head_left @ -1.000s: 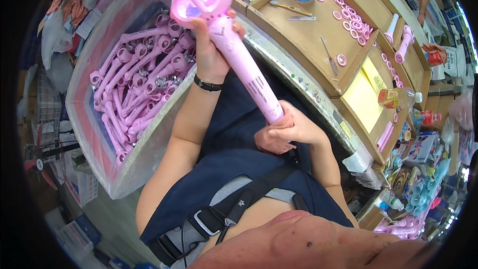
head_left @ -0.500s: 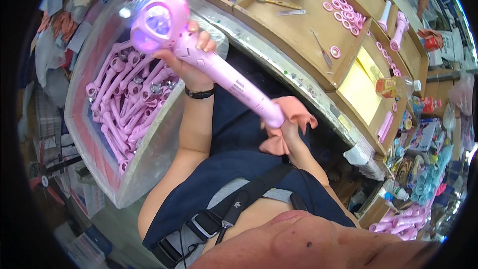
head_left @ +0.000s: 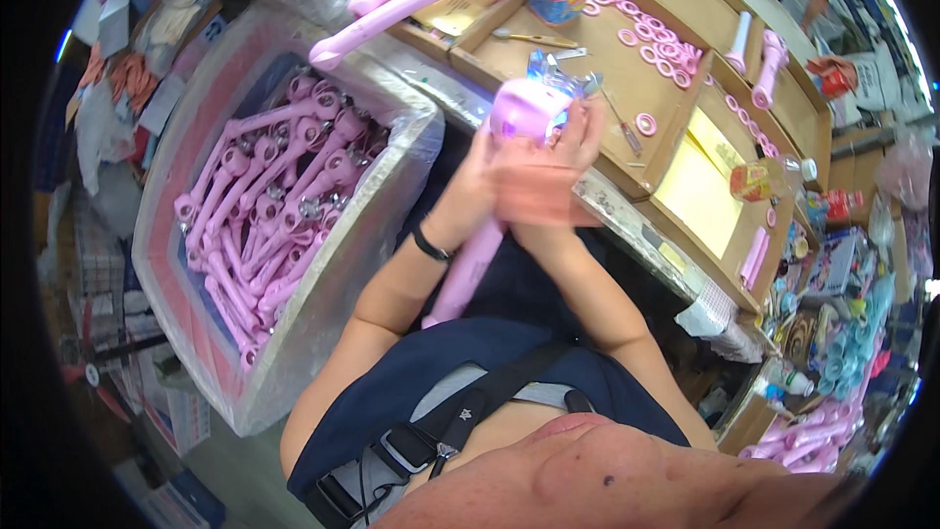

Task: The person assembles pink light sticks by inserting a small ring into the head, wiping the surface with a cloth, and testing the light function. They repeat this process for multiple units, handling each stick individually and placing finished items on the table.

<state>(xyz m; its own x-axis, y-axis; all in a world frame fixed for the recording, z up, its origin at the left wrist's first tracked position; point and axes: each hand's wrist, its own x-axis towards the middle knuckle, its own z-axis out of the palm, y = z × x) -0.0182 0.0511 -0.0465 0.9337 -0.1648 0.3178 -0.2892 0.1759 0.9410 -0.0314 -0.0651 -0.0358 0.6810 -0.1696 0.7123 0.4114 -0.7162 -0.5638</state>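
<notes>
Gripping one pink wand (head_left: 490, 235) upright, left hand (head_left: 480, 181) and right hand (head_left: 558, 171) both closed around its head, I judge it mid-assembly, the bin of wands (head_left: 264, 216) waiting.

A brown cardboard-lined worktop (head_left: 587, 59) with shallow compartments ran across the upper right; cluttered shelves (head_left: 832, 274) stood beyond it; grey floor (head_left: 235, 470) showed at lower left.
</notes>
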